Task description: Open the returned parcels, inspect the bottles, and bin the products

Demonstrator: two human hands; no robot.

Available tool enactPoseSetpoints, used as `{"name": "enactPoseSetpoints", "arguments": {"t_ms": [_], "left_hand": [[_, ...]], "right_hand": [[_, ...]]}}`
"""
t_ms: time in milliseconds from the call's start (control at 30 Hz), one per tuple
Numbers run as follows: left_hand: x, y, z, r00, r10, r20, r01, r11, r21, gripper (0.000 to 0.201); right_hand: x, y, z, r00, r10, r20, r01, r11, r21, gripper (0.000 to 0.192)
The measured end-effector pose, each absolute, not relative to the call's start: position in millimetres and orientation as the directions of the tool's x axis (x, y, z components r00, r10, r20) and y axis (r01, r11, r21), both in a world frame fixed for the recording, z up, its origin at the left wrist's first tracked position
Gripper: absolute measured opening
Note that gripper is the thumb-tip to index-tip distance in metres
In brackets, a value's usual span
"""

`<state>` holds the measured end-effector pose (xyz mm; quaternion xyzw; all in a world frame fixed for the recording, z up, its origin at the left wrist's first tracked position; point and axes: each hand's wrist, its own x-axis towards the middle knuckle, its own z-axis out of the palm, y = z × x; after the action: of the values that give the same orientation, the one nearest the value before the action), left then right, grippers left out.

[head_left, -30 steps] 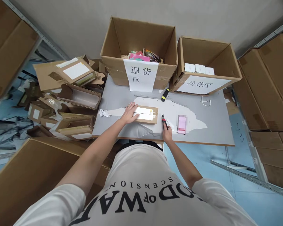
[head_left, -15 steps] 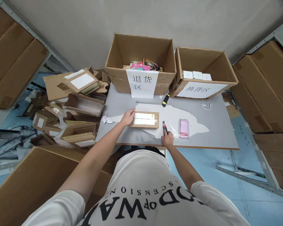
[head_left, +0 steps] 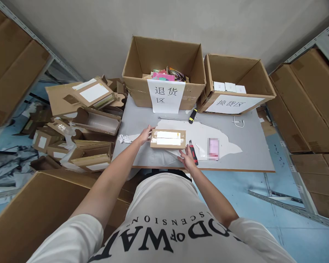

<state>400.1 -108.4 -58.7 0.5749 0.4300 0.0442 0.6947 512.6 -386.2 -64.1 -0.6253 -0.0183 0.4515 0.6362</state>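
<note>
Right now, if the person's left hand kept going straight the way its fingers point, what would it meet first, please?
The left hand points right, so it would press into the small cardboard parcel it already touches at the left end.
</note>
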Motion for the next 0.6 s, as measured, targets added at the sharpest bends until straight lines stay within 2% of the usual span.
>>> {"name": "enactPoseSetpoints", "arguments": {"t_ms": [133, 267, 400, 600], "left_hand": [[396, -112, -56, 0.653, 0.505, -0.565, 0.396, 0.409, 0.822, 0.068], [392, -114, -56, 0.658, 0.509, -0.555, 0.365, 0.429, 0.826, 0.068], [383, -122, -54, 0.654, 0.535, -0.535, 0.295, 0.471, 0.832, 0.069], [361, -160, -56, 0.591, 0.614, -0.523, 0.149, 0.554, 0.819, 0.063]], "right_hand": [[507, -374, -62, 0.59, 0.595, -0.546, -0.601, -0.128, -0.789, 0.098], [514, -370, -58, 0.618, 0.605, -0.502, -0.495, -0.196, -0.846, 0.093], [539, -361, -50, 0.618, 0.625, -0.477, -0.32, -0.355, -0.878, 0.077], [598, -320, -38, 0.613, 0.6, -0.514, -0.286, -0.438, -0.852, 0.052]]}}
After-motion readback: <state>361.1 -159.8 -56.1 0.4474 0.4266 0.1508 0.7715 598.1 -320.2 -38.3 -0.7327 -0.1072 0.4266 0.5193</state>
